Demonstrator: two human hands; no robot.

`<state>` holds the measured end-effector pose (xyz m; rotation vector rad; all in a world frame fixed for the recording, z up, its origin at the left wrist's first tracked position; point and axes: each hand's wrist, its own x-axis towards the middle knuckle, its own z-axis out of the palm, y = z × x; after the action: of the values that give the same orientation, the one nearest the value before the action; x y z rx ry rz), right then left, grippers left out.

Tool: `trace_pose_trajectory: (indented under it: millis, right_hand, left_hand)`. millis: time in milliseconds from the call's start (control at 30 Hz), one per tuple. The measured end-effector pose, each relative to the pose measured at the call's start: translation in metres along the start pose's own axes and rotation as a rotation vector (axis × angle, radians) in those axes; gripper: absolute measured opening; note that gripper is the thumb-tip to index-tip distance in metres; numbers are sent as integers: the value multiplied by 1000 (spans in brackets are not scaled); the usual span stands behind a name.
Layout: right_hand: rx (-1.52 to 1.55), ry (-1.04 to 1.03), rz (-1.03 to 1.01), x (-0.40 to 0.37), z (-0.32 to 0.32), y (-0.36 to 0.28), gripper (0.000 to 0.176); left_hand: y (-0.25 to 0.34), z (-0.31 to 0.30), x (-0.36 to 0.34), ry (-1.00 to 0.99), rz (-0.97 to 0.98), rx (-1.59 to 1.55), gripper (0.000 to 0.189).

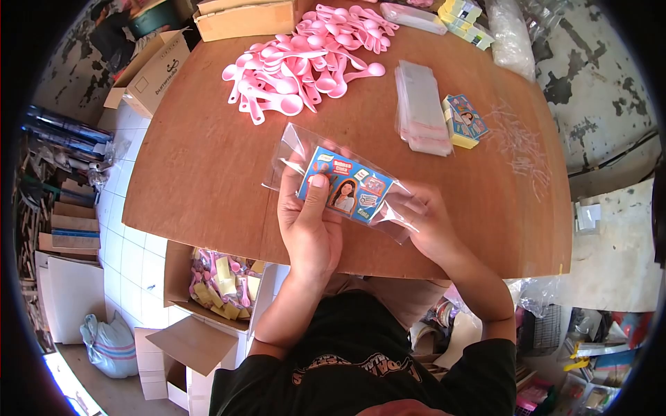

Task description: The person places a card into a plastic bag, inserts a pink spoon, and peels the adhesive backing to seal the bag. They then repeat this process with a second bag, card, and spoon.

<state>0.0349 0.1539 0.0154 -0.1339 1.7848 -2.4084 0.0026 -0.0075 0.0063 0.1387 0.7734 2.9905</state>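
Observation:
Over the front part of the brown table (208, 173), a blue printed card (357, 197) with a picture of a person sits inside a clear plastic bag (281, 166). My left hand (311, 229) grips its left part, thumb across the front and fingers behind. At the bag's right end, my right hand (433, 225) pinches the plastic with its fingers; they are partly behind the film. Beyond my hands lie a pile of pink spoons (277, 76), a stack of clear bags (418, 104) and a small stack of similar cards (466, 119).
Thin clear strips (520, 149) are scattered at the table's right. A cardboard box (246, 19) stands at the back edge. Below the left front edge, an open carton (179, 281) holds packed pink spoons with yellowish cards. Another person (111, 35) is at the far left.

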Motion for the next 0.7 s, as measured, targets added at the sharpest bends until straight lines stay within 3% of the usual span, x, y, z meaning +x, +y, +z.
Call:
trace_pose_trajectory:
  millis: [167,500,567,700]
  right_hand:
    - [-22,151,170,-1,3,6,26]
    - [50,213,149,0,15,7,19]
    - [12,123,77,-1,8,14,20]
    - [-6,143,77,-2,11,13,22]
  left_hand:
    - [-9,1,-5,-33,-25,-13,40]
    - [-18,7,-14,-73,-45,45,32]
    - [-21,9,-15,-57,-44,48,31]
    - [-24,5,-18,-42,-73,120,29]
